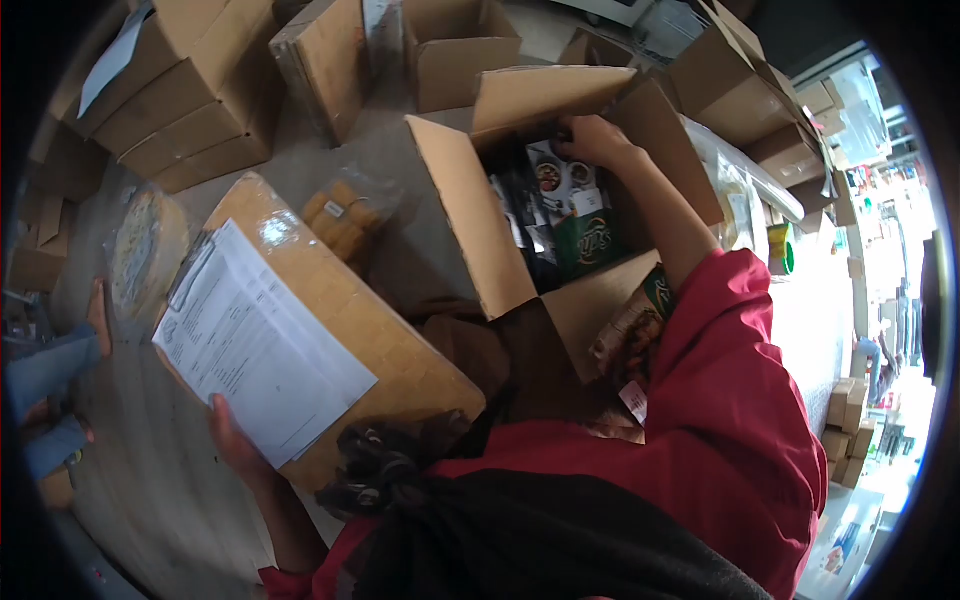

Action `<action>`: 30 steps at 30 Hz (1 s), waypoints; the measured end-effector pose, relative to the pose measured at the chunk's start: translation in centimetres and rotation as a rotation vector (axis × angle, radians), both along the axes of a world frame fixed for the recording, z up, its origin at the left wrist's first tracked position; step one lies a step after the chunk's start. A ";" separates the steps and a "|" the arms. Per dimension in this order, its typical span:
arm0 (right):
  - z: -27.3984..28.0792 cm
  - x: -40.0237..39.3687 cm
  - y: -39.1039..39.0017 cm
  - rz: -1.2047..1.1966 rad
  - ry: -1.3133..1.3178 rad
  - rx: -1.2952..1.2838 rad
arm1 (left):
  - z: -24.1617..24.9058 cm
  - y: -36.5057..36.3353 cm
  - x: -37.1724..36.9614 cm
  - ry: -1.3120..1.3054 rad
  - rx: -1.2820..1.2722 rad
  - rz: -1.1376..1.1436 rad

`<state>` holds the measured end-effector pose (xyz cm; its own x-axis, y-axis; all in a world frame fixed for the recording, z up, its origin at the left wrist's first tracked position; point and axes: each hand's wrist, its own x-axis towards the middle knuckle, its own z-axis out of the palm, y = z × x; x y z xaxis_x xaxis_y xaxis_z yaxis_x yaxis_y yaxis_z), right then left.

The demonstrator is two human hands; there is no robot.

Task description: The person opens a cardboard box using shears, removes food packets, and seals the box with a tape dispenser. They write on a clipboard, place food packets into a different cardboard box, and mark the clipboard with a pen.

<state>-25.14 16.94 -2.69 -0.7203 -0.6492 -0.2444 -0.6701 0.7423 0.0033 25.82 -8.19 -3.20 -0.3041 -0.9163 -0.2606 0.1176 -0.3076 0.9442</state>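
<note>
left hand [232,440] grips a clipboard of papers [265,340]; right hand [592,138] clasps a packet [560,180] inside the open carton [470,230]

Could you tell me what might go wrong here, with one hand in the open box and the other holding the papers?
1. The left hand pinches the paper sheets only at a lower corner against a cardboard parcel; that grip could slip and the sheets slide off.
2. The right hand reaches deep into the open carton among upright packets; pulling one may tip its neighbours.
3. A flap stands close to the wrist and could catch it.
</note>
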 end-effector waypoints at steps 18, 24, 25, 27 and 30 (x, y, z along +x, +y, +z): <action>0.3 0.4 -0.7 -0.011 -0.142 -0.164 | 0.7 -0.8 0.9 0.107 0.042 -0.029; 0.3 0.1 -0.4 0.067 -0.089 -0.158 | 1.3 -0.7 0.6 0.082 0.007 -0.042; 0.8 0.4 -0.6 0.034 -0.118 -0.150 | 1.2 -0.8 0.6 0.082 0.008 -0.045; 1.2 0.6 -0.6 -0.004 -0.145 -0.142 | 0.9 -0.9 0.7 0.055 0.011 -0.035; 1.2 0.2 -0.3 -0.078 -0.167 -0.160 | 1.0 -0.8 0.6 0.080 0.002 -0.038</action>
